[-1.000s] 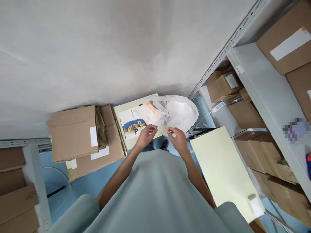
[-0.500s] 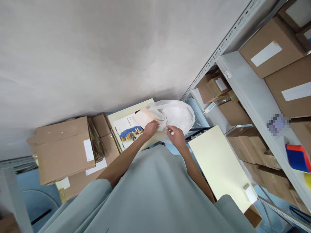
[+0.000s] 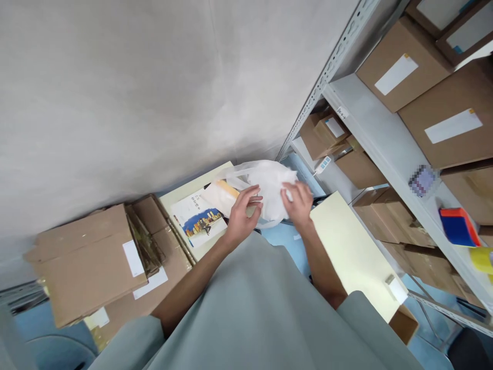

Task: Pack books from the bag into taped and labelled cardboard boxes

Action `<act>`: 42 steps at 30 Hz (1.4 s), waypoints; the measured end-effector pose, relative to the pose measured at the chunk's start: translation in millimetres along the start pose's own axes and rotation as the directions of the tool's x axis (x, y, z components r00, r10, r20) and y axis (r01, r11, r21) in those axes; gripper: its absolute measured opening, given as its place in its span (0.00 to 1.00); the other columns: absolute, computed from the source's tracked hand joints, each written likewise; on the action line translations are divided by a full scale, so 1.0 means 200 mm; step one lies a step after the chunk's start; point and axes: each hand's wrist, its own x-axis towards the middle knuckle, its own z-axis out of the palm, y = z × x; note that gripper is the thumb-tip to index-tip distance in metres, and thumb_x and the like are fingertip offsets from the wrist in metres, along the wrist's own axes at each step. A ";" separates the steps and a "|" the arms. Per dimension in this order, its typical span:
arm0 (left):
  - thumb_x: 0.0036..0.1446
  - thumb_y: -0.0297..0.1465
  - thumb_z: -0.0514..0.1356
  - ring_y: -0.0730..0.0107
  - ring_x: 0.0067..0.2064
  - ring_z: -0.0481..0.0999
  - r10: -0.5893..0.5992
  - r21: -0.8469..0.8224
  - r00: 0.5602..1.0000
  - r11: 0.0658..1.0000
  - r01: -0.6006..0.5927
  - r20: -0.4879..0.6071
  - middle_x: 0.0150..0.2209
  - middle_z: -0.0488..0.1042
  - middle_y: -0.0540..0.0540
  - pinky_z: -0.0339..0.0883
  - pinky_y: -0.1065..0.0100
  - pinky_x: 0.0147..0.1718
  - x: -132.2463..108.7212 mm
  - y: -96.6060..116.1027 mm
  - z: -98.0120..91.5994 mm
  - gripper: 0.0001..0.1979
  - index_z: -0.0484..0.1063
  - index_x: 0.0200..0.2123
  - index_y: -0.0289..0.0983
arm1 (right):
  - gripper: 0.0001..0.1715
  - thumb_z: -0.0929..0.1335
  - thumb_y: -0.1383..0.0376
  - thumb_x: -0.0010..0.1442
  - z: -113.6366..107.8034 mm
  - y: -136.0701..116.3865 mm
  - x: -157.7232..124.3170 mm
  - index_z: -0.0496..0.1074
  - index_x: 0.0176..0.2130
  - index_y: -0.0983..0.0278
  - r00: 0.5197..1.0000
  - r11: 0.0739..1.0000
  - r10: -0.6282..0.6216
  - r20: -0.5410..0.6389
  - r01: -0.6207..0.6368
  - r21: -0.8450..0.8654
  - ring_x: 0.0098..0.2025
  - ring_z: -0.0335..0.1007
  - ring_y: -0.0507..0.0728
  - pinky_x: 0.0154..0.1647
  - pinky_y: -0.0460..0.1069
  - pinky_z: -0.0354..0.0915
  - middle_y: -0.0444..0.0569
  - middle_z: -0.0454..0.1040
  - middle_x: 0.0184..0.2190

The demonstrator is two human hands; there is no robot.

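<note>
A crumpled white translucent plastic bag (image 3: pixel 269 192) lies at the right end of a pale yellow tabletop (image 3: pixel 221 171). My left hand (image 3: pixel 244 209) is at the bag's left side, thumb and fingers curved and apart, with nothing held between them. At the bag's right side is my right hand (image 3: pixel 298 202), fingers spread and bent, the fingertips touching the white plastic. Left of the bag are a book with a city picture on its cover (image 3: pixel 200 221) and a pale item with an orange strip (image 3: pixel 227 190).
Flattened cardboard boxes (image 3: pixel 88 257) are stacked at the left. A pale yellow cabinet top (image 3: pixel 354 252) stands at the right. Beyond it, metal shelving (image 3: pixel 370 118) holds cardboard boxes (image 3: pixel 404 61), a power strip (image 3: pixel 322 165) and a blue and red item (image 3: pixel 458 226). A grey wall rises ahead.
Both hands have come off the pinched bag edge and moved apart, fingers now spread. The bag's top looks more bunched up. The camera view has shifted a little.
</note>
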 end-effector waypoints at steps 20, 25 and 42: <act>0.66 0.33 0.63 0.45 0.60 0.84 -0.640 0.533 0.751 0.584 0.612 -0.162 0.63 0.81 0.35 0.76 0.52 0.63 -0.42 -0.62 -0.63 0.20 0.80 0.60 0.39 | 0.25 0.63 0.57 0.83 -0.08 -0.32 0.13 0.77 0.68 0.61 0.732 0.854 0.506 0.456 -0.350 -0.385 0.56 0.85 0.68 0.60 0.57 0.72 0.59 0.88 0.50; 0.68 0.35 0.62 0.47 0.59 0.84 -0.717 0.479 0.665 0.518 0.709 -0.209 0.65 0.80 0.31 0.74 0.53 0.63 -0.38 -0.76 -0.72 0.27 0.73 0.68 0.34 | 0.23 0.64 0.58 0.83 -0.01 -0.58 0.08 0.78 0.67 0.61 0.720 0.904 0.422 0.551 -0.289 -0.316 0.55 0.85 0.66 0.59 0.55 0.71 0.56 0.89 0.48; 0.68 0.36 0.61 0.45 0.62 0.83 -0.741 0.383 0.648 0.555 0.738 -0.175 0.57 0.86 0.34 0.72 0.54 0.64 0.02 -1.08 -0.80 0.20 0.81 0.58 0.35 | 0.21 0.66 0.56 0.82 0.03 -0.88 -0.16 0.79 0.66 0.60 0.658 0.861 0.508 0.556 -0.399 -0.314 0.53 0.87 0.65 0.53 0.53 0.73 0.53 0.90 0.47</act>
